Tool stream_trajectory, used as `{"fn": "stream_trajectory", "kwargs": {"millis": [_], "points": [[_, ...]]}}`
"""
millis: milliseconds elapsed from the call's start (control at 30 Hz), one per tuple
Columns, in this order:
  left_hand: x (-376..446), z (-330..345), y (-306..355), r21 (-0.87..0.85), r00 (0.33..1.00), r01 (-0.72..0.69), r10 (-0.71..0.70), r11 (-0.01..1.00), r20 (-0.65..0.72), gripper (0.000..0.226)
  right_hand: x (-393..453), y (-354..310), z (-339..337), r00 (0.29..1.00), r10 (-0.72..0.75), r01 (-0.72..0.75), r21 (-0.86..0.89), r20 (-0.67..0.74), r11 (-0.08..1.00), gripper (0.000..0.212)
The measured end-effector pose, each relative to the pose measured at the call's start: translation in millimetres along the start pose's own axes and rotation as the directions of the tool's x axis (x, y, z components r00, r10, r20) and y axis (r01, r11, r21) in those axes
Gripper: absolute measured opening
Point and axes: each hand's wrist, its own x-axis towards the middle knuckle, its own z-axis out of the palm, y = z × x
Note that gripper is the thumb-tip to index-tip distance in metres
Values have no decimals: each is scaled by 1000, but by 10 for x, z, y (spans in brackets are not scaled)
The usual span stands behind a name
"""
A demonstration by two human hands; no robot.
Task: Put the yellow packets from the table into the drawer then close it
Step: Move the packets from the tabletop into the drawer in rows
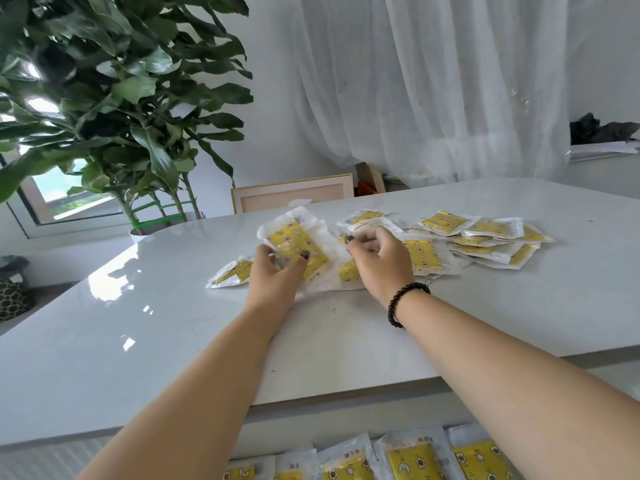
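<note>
Two hands picking up yellow packets

Both arms reach far across the white table (346, 341). The left hand (277, 277) grips one tilted yellow packet (298, 245). The right hand (379, 261) pinches another packet (372, 224) from the pile. More packets stand in the drawer (412, 459), near.

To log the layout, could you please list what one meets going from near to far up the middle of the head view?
Packets in the drawer → table edge → left hand gripping a packet → wooden frame → white curtain.
</note>
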Motion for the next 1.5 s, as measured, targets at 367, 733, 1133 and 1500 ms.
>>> {"fn": "stream_trajectory", "kwargs": {"millis": [367,733,1133,1500], "points": [[474,-889,0,136,949,298,-278,945,-151,34,78,68,85,977,214,-146,-718,5,681,96],[454,-951,-10,381,959,244,-163,892,-232,39,152,-132,-122,900,427,-295,-594,91,748,33],[-322,-1244,945,-248,991,107,-82,963,110,19,-380,-667,-412,850,491,-507,45,193,861,55],[-1426,-1167,1632,-483,945,250,-104,839,309,19,-1299,-1324,-822,842,460,-439,-137,280,888,7]]}}
